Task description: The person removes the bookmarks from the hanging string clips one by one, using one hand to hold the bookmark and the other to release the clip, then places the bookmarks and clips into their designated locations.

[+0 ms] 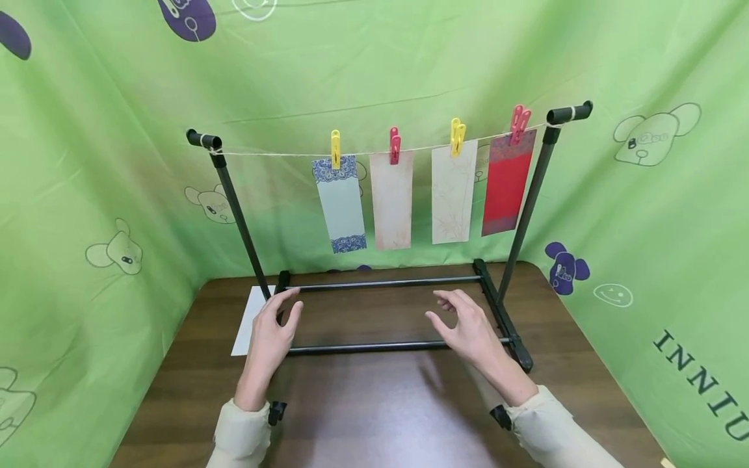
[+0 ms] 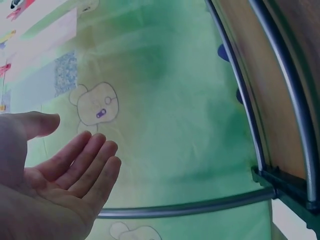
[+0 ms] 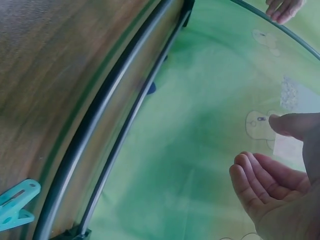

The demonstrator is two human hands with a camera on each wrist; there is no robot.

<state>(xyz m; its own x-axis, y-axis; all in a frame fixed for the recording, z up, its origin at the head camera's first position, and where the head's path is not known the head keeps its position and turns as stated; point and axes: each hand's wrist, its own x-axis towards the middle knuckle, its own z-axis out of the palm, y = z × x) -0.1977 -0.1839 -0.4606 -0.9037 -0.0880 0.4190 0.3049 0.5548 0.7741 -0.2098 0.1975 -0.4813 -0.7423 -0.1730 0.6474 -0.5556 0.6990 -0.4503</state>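
My left hand point(image 1: 272, 333) hovers near the left foot of a black rack, palm inward and holding nothing, as the left wrist view also shows. Across from it, my right hand point(image 1: 468, 327) is raised by the rack's right side, fingers loosely bent around empty air. Beyond both hands a string point(image 1: 281, 155) spans the rack's posts. Clothespins hold several paper cards on it: a blue-patterned card point(image 1: 341, 207), a pale pink card point(image 1: 392, 208), a cream card point(image 1: 453, 195) and a red card point(image 1: 508, 185). A yellow clothespin point(image 1: 336, 149) grips the blue-patterned one.
A white sheet point(image 1: 248, 325) lies on the brown table point(image 1: 363, 403) beside the rack's left foot. The rack's front bar point(image 1: 368, 348) crosses low between my hands. In the right wrist view a teal clothespin point(image 3: 19, 205) lies by that bar. Green cloth point(image 1: 146, 78) surrounds the table.
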